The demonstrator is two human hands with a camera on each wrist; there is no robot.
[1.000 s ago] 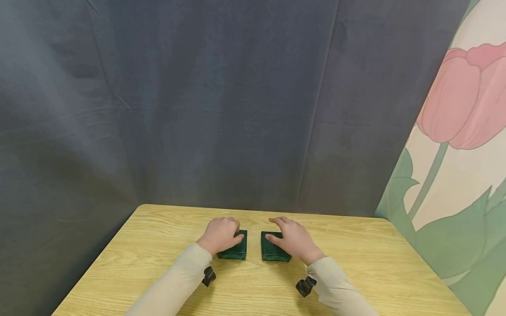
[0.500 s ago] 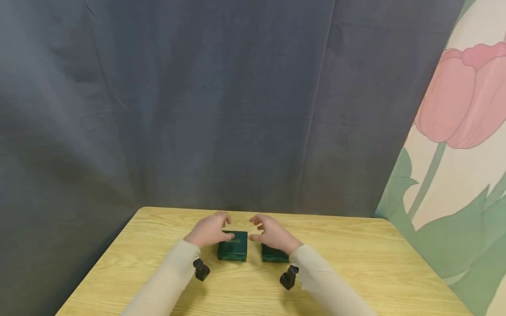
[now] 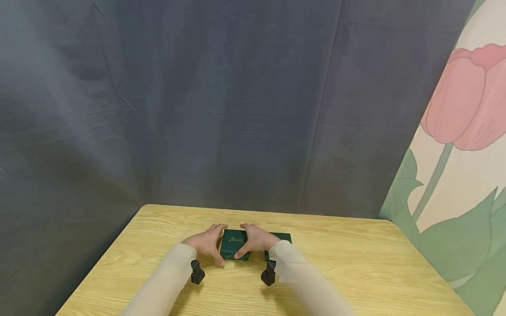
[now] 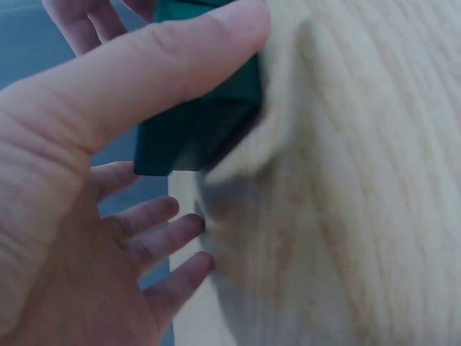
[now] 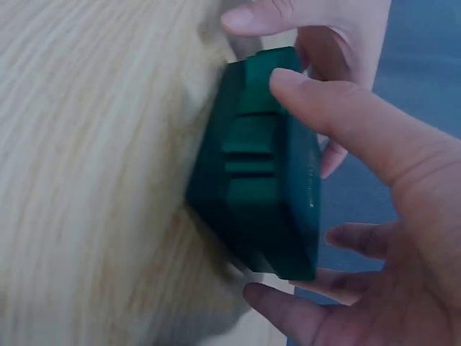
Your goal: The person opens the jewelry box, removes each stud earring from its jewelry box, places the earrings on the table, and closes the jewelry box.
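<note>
A dark green box [image 3: 233, 243] with slanting gold script on its lid rests on a wood-grain tabletop [image 3: 348, 263], near the middle and towards the far edge, and lies between the person's two hands. The left hand [image 3: 205, 242] is at the box's left side, its thumb reaching towards the near edge and its fingers towards the far edge, spread and only lightly bent. The right hand [image 3: 257, 239] mirrors it at the right side, thumb in front of the near right corner and fingertips by the far one. Both hands have thumb and fingers well apart, arched about the box rather than clamped on it; whether either thumb touches it, I cannot tell. The right wrist view shows raised, banded trim [image 5: 251, 155] along one side of the box, with the right thumb across its edge. A second green box [image 3: 282, 237] lies just to the right, partly covered by the right hand and its cuff. Pale long sleeves [image 3: 158, 281] run down both arms, with a black wrist camera [image 3: 197, 272] under each wrist. Behind the table hangs a dark blue-grey curtain [image 3: 237, 109]; to the right, a mural shows a pink tulip [image 3: 454, 101] with green leaves [image 3: 458, 241].
</note>
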